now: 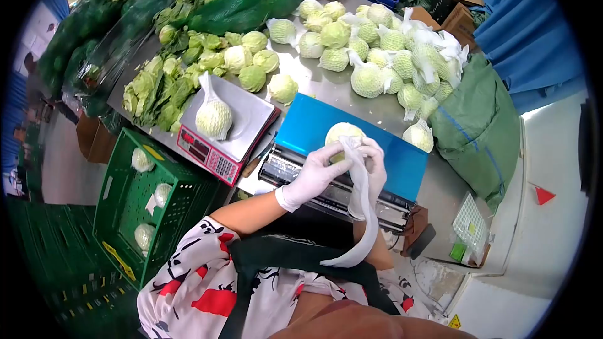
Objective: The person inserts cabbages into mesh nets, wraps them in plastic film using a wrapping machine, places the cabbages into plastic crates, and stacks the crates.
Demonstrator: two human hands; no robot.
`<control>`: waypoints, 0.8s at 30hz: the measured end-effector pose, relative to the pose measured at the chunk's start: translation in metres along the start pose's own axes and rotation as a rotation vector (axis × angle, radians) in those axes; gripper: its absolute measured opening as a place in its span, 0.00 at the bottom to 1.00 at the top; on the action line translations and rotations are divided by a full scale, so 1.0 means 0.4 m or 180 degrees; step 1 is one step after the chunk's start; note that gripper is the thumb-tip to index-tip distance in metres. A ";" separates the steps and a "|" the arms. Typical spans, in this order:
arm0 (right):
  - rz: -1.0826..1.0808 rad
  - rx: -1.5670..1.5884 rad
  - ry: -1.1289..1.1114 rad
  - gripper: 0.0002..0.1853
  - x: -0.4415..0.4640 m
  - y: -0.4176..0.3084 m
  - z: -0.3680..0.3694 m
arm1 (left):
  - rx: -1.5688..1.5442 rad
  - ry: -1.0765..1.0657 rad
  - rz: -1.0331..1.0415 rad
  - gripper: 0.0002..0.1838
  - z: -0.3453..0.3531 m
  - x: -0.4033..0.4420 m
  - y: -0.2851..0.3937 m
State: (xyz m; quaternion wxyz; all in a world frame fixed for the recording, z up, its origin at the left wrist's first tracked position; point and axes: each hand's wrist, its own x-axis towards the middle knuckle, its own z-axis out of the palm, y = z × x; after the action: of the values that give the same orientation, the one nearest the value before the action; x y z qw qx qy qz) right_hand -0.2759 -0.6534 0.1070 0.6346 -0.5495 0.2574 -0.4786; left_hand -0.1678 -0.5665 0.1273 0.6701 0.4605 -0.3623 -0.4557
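Note:
A pale green cabbage (342,130) rests on the blue board of the wrapping machine (389,154) in front of me. A white mesh sleeve (359,179) gathers at its near side, and a long tail hangs down toward my apron. My left hand (314,174), in a white glove, is closed with its fingertips pinching the sleeve beside the cabbage. Across from it, my gloved right hand (372,169) is closed around the same sleeve. Fingers of both hands partly hide where sleeve and cabbage meet.
A netted cabbage (214,119) sits on the red-edged scale (242,110) at left. Below it, a green crate (185,179) holds several wrapped cabbages. Netted cabbages (370,78) pile up at the back right, beside a green sack (480,129). Loose leaves (157,85) lie back left.

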 end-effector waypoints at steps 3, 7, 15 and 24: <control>0.0173 -0.0278 0.0086 0.03 -0.044 -0.063 0.003 | -0.0708 0.0098 0.0103 0.10 0.001 -0.048 0.023; 0.0343 -0.1265 -0.0651 0.15 -0.085 -0.122 -0.021 | -0.0896 0.0109 -0.0275 0.10 -0.015 -0.091 0.006; 0.1578 0.0451 -0.1907 0.29 -0.137 -0.113 -0.164 | -0.0607 -0.0944 0.0112 0.13 -0.043 -0.134 0.048; 0.1600 0.1557 0.0035 0.18 -0.191 -0.064 -0.249 | -0.0576 -0.0787 -0.0434 0.23 -0.110 -0.162 0.079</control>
State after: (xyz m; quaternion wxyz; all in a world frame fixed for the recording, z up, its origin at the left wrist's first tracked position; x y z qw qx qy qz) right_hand -0.4003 -0.6289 0.0899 0.8441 -0.2981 0.2657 -0.3579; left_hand -0.1403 -0.4876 0.1390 0.6268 0.3621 -0.3674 -0.5840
